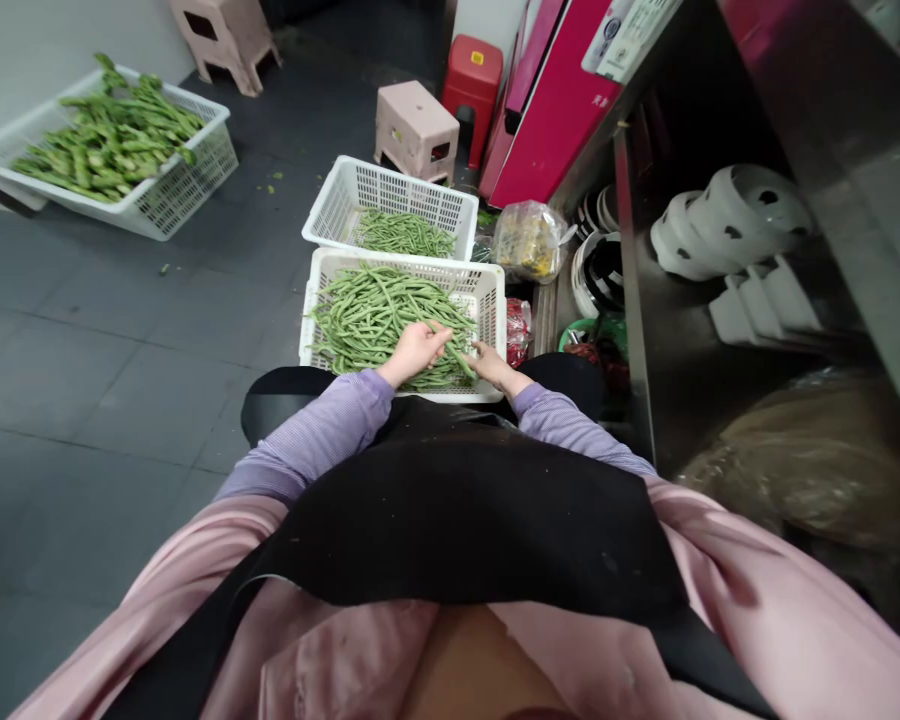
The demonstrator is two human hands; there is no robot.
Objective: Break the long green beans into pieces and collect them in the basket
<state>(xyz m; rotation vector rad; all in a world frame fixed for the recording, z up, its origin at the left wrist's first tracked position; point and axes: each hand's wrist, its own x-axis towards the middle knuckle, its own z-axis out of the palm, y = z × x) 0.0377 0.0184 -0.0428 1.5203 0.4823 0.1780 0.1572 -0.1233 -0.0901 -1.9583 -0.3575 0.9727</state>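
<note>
A white plastic basket (403, 262) stands close in front of my knees, heaped with long green beans (375, 310). My left hand (418, 350) is over the middle of the heap, its fingers closed in a pinch on a green bean. Over the basket's right part, my right hand (493, 366) has its thumb and fingers round the ends of beans lying between the two hands. Their exact number is hidden by the fingers. Just behind, a second white basket (412, 178) touches the first and holds a thinner layer of green beans.
At the left is a white basket (187, 190) of thicker green stalks. A pale stool (418, 125) and a red bin (472, 80) stand behind the baskets. Plastic bags (531, 242) lie at the right, beside a metal shelf (634, 330) with white dishes (731, 220).
</note>
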